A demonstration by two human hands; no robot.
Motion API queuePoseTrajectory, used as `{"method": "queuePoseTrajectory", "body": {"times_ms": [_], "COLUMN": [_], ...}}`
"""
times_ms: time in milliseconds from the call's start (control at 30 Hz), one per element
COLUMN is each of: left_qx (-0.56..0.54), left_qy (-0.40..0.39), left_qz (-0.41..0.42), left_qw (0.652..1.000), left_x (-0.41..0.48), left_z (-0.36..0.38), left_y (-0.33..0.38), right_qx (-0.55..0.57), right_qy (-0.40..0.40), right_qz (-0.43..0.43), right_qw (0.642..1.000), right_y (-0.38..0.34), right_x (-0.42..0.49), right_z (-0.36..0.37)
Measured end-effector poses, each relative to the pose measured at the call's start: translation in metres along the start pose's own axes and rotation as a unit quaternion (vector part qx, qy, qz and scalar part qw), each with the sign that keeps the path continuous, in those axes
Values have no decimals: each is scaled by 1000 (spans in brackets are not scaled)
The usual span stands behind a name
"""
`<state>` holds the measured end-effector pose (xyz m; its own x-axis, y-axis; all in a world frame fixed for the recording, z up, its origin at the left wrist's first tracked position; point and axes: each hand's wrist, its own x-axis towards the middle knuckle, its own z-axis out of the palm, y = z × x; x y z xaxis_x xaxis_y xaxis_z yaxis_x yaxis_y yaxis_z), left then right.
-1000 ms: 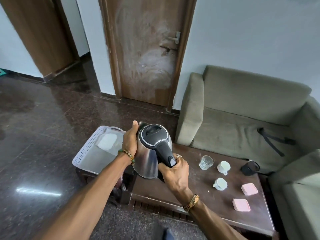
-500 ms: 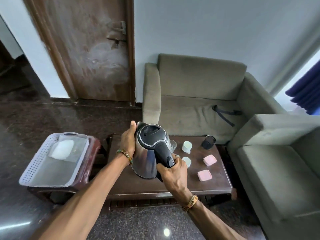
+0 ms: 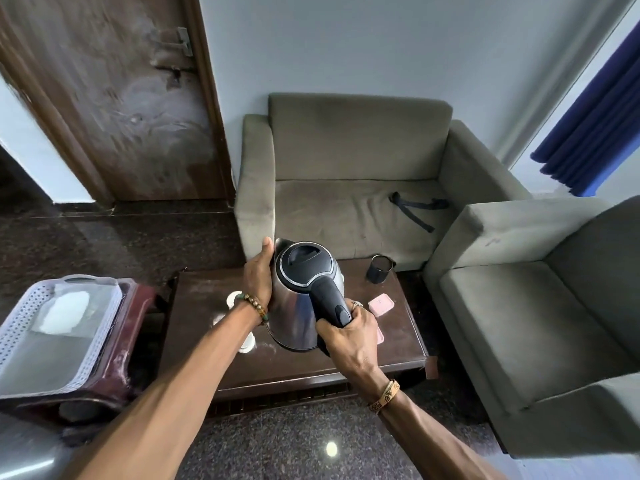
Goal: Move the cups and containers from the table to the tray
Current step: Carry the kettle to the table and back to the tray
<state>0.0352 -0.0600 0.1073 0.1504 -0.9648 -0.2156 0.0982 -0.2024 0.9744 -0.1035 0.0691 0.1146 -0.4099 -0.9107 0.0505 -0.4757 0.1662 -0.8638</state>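
Steel kettle (image 3: 298, 306) aloft: right hand (image 3: 349, 337) grips its handle (image 3: 330, 299), left hand (image 3: 258, 275) flat against its side.

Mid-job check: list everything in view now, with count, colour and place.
kettle: 1, steel and black, held above the table
cups: 2, white, on table, partly behind left forearm
containers: 2, pink, table's right side, one partly behind right hand
black cup: 1, black, table's far right corner
table: 1, dark brown, centre
tray: 1, white, on the stool, left
stool: 1, dark red, left of table
sofas: 2, grey-green, behind and right of table
strap: 1, black, on far sofa's seat
door: 1, brown, back left
curtain: 1, blue, top right
left hand: 1, pressed to kettle's side
right hand: 1, grips kettle's handle
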Motion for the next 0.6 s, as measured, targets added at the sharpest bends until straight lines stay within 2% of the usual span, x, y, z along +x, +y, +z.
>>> {"method": "queuePoseTrajectory", "body": {"times_ms": [233, 600], "left_qx": [-6, -38], "left_qy": [-12, -13], "left_qz": [-9, -43], "left_qw": [1000, 998], "left_x": [2, 34], "left_z": [36, 65], "left_y": [-6, -21], "right_qx": [4, -11], "right_qy": [7, 15], "right_qz": [-16, 31], "right_qw": [1000, 999], "right_y": [20, 36], "right_x": [17, 42], "right_z": [-25, -10]}}
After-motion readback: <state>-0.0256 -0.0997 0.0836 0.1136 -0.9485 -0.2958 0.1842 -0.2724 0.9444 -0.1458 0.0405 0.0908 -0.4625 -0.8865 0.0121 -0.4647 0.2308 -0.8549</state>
